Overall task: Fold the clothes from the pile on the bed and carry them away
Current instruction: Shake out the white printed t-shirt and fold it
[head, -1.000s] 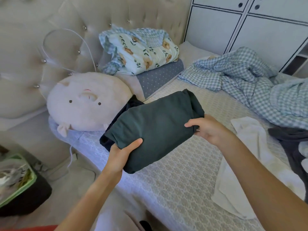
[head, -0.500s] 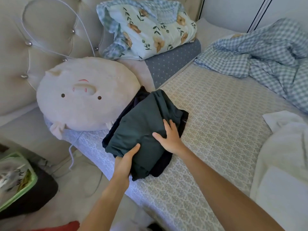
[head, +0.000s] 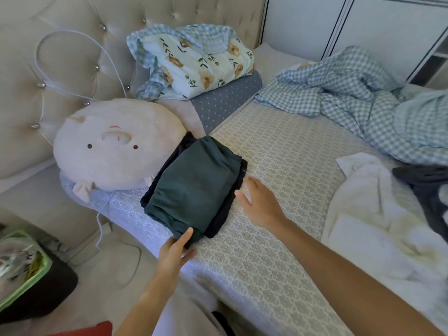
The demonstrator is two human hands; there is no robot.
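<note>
A folded dark green garment (head: 194, 187) lies on top of a folded black garment (head: 219, 220) on the bed (head: 266, 238), right beside a round pig cushion. My left hand (head: 175, 251) pinches the green garment's near corner between thumb and fingers. My right hand (head: 258, 202) hovers just right of the stack, fingers spread, holding nothing. A white towel-like cloth (head: 378, 229) and a dark grey garment (head: 426, 187) lie unfolded at the right.
The pig cushion (head: 114, 146) leans by the tufted headboard (head: 60, 59), with a floral pillow (head: 194, 61) on a dotted grey pillow behind. A crumpled blue checked blanket (head: 351, 100) covers the far right. A green-rimmed bag (head: 21, 267) sits on the floor left.
The green garment was carried left in both hands and set down on the black one. My right hand pressed it, then lifted off to the right. My left hand slid to the near corner.
</note>
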